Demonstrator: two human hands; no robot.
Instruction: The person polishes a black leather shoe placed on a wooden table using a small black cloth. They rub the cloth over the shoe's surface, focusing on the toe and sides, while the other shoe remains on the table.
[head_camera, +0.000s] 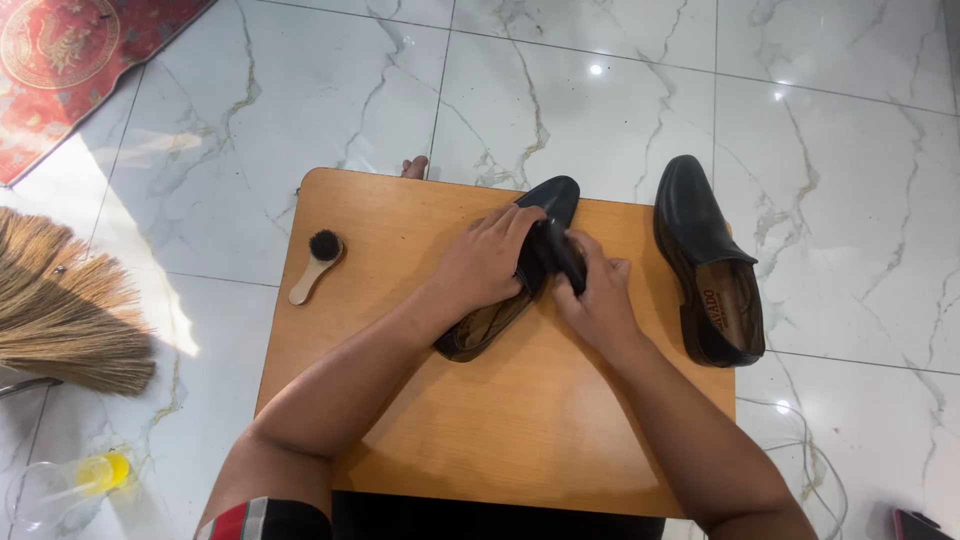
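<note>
While the black leather shoe lies near the middle of the wooden table, toe pointing far and opening toward the near left, both hands work on it. The left hand lies across the upper, fingers curled down over the leather and pressing it to the tabletop. The right hand is closed around a dark brush, which touches the side of the shoe just beside the left fingertips.

Risk, as a judgement: the shoe rests on its side and is restrained only by the left hand's pressure. A hard stroke of the brush could roll or slide it. The brush also works close to the left fingers, so a slip could strike them.

The second shoe lies on the right edge of the table, its outer side overhanging the edge. A wide sweep of the right elbow could push it off onto the marble floor.

A small round-headed applicator brush lies near the left edge, well apart from the hands. Open tabletop lies on the near side, between the forearms, and to the left of the shoe. A straw broom lies on the floor at far left, a red rug beyond it.
</note>
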